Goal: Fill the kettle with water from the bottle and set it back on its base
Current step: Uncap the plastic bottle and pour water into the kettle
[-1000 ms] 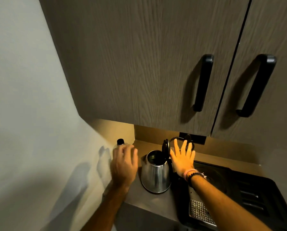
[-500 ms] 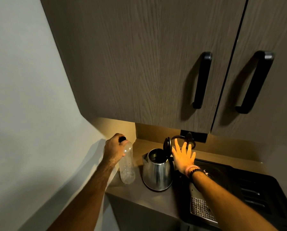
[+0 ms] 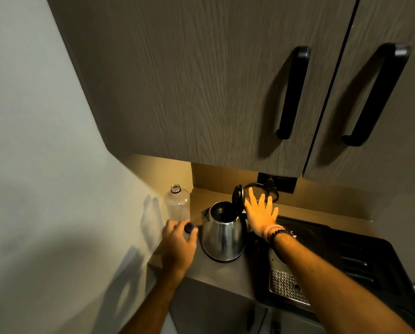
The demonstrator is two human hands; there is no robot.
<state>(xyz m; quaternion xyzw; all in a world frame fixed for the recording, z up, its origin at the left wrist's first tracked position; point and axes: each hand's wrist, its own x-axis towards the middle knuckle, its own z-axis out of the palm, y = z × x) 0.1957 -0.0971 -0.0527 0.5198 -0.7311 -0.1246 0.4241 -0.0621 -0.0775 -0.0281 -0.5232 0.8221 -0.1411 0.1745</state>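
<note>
A steel kettle (image 3: 223,233) is standing upright on the brown surface (image 3: 222,273), with its black lid (image 3: 238,197) hinged up and the dark inside left showing. Whether a base is lying under it cannot be told. Just to its left, in the corner by the pale wall (image 3: 45,165), a clear plastic bottle (image 3: 177,203) is standing upright with its neck uncapped; the amount of water in it cannot be judged.

The left hand (image 3: 178,247) is being held low in front of the bottle, its fingers curled loosely, and a small black cap (image 3: 188,228) is being pinched at the fingertips. The bottle itself is not being gripped.

The right hand (image 3: 260,214) is being held flat and spread wide, fingers pointing away from the person, just beside the raised lid and the kettle's handle side; nothing is being grasped by it, and contact with the lid cannot be confirmed. Bracelets (image 3: 277,232) are being worn at its wrist.

To the right of the kettle a black appliance (image 3: 360,259) with a perforated metal grille (image 3: 285,285) is sitting on the surface. Grey wood-grain cabinet doors (image 3: 201,80) with black handles (image 3: 294,92) are hanging above
</note>
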